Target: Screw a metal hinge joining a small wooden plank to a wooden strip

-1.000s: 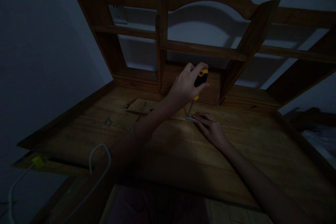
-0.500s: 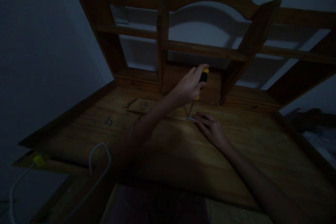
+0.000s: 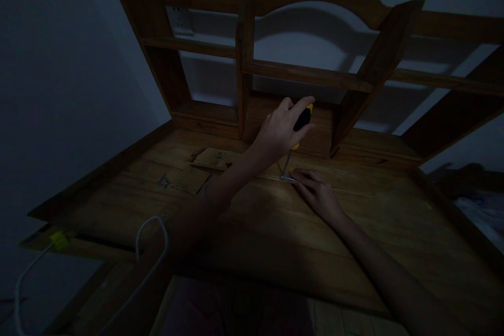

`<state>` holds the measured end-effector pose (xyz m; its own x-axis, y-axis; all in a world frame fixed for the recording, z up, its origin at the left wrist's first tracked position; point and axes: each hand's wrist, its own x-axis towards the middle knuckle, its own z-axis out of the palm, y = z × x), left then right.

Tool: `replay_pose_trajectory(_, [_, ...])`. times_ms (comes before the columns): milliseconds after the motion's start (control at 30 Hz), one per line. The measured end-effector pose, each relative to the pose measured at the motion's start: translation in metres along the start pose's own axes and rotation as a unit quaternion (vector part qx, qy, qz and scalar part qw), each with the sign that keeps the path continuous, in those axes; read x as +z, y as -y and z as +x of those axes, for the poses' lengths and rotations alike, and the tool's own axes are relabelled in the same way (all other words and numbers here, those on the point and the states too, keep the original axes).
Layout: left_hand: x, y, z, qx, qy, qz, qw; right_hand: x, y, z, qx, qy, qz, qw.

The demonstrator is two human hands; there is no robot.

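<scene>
My left hand (image 3: 277, 126) is around the black-and-yellow handle of a screwdriver (image 3: 302, 119), its thumb and fingers partly loosened. The screwdriver's shaft slants down to a small silver metal piece (image 3: 287, 178) at the edge of a thin wooden board (image 3: 258, 172). The fingertips of my right hand (image 3: 317, 194) press on that metal piece and the board from the right, fingers together. In the dim light I cannot make out the screw under the tip.
All this lies on a wooden desk (image 3: 252, 226) with a shelf unit (image 3: 307, 71) along its back. Some small metal pieces (image 3: 162, 181) lie at the left beside a flat piece of wood (image 3: 189, 178). A white cable (image 3: 151, 268) with a yellow tag (image 3: 59, 240) loops near my left forearm.
The fingers of my left hand have loosened and shifted on the screwdriver handle, the thumb now stretched out. The screwdriver and my right hand have stayed in place.
</scene>
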<state>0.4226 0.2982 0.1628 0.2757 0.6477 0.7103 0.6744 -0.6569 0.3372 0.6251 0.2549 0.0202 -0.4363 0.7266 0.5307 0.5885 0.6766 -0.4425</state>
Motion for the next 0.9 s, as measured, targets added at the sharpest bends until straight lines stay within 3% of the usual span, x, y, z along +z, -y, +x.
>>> replay_pose_trajectory(433, [-0.006, -0.004, 0.003, 0.035, 0.084, -0.107, 0.990, 0.000, 0.000, 0.001, 0.001, 0.003, -0.007, 1.000])
replay_pose_trajectory(700, [-0.001, -0.013, -0.002, 0.002, -0.015, -0.033, 0.999, 0.000, 0.000, 0.000, 0.002, 0.010, -0.006, 1.000])
replay_pose_trajectory(900, [0.001, -0.010, -0.001, -0.002, -0.026, -0.014, 1.000, 0.000, 0.000, 0.001, 0.002, 0.006, -0.010, 1.000])
